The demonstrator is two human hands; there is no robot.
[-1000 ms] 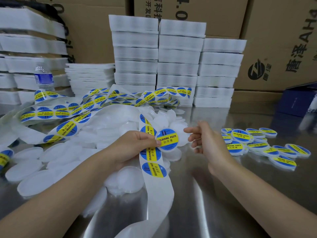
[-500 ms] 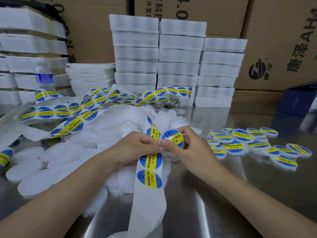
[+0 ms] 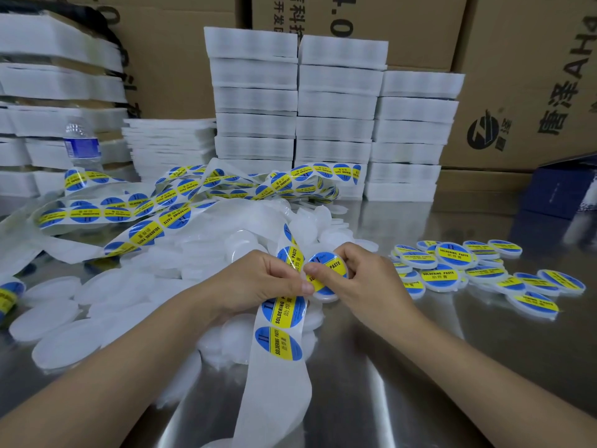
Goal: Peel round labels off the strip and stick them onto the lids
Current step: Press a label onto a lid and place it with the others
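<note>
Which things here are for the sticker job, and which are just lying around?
For the job: label strip, held by the left hand; lid, held by the right hand; plain lids; labelled lids.
Just lying about: water bottle, white foam stacks, cardboard boxes, blue box.

A shiny steel bench reflects light in pale streaks. Brown cardboard boxes line its far edge, with white foam stacks before them.

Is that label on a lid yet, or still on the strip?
On a lid: the label covers the white lid gripped by the right hand, beside the strip in the left hand.
</note>
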